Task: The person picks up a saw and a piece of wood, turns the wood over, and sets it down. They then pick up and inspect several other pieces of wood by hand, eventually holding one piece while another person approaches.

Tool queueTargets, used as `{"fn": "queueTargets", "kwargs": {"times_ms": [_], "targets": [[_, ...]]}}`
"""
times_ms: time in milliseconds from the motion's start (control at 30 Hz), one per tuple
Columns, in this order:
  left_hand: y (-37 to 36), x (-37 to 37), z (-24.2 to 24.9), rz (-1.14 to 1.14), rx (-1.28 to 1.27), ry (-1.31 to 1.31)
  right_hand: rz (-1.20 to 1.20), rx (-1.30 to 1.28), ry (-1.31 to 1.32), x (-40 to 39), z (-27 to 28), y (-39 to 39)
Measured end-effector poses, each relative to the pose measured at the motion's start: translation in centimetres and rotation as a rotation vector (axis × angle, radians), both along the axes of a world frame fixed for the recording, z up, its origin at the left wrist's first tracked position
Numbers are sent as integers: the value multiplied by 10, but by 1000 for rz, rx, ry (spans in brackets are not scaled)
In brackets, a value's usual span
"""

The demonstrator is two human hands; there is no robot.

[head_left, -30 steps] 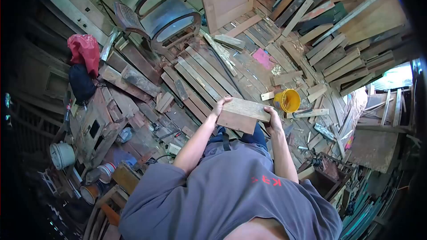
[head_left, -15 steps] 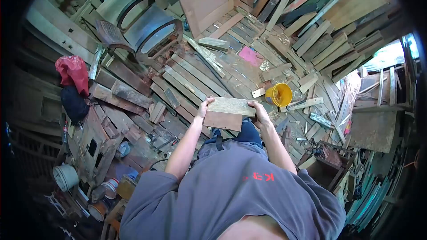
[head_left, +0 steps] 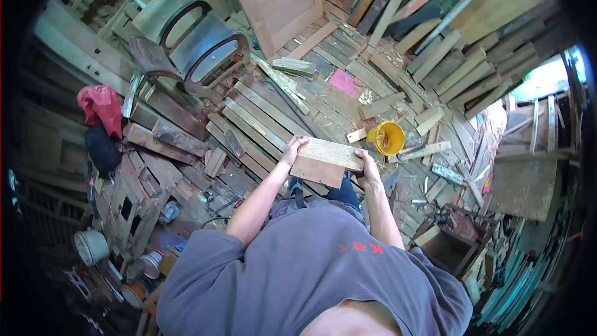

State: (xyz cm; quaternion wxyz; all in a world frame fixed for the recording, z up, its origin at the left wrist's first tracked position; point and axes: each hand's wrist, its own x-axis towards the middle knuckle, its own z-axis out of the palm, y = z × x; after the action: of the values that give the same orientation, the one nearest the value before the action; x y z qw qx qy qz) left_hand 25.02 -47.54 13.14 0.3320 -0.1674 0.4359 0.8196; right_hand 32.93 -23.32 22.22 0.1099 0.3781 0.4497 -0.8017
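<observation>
Two short boards lie together between my hands, in front of my body. The pale board (head_left: 329,153) is the longer one, and the reddish-brown board (head_left: 317,172) sits against its near side. My left hand (head_left: 293,149) is closed on the left end of the pale board. At the other end my right hand (head_left: 368,168) grips the board, thumb on top and fingers partly hidden below.
A yellow bucket (head_left: 386,139) stands on the floor just past my right hand. Long planks (head_left: 261,115) lie ahead. Beyond are a wooden armchair (head_left: 205,50) and a pink sheet (head_left: 346,83). A red bag (head_left: 99,109) hangs at left; leaning boards (head_left: 460,68) fill the right.
The two boards have tilted slightly, their right end now lower and a little further right. Both hands keep their hold. The surroundings have shifted slightly in view.
</observation>
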Motion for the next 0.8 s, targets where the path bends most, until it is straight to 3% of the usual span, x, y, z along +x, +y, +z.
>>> {"fn": "queueTargets", "kwargs": {"times_ms": [67, 100, 167, 300, 433, 533, 567, 667, 800], "targets": [[3, 0, 1, 15, -155, 68, 72, 34, 58, -8, 0, 15], [1, -1, 0, -28, -131, 17, 98, -62, 130, -11, 4, 24], [-3, -6, -8, -105, -71, -87, 44, 69, 168, -17, -27, 51], [32, -5, 7, -123, -205, -167, 77, 62, 221, -34, -30, 102], [80, 6, 6, -61, -193, -265, 134, -66, 156, -57, -34, 151], [116, 12, 7, -21, -152, -340, 198, -43, 132, -75, -68, 194], [128, 13, 10, -1, -146, -333, 221, -105, 148, -82, -46, 192], [160, 16, 15, 61, -135, -314, 303, -41, 194, -99, -59, 213], [194, 5, 30, 102, -97, -329, 306, -184, 136, -110, -57, 228]]}}
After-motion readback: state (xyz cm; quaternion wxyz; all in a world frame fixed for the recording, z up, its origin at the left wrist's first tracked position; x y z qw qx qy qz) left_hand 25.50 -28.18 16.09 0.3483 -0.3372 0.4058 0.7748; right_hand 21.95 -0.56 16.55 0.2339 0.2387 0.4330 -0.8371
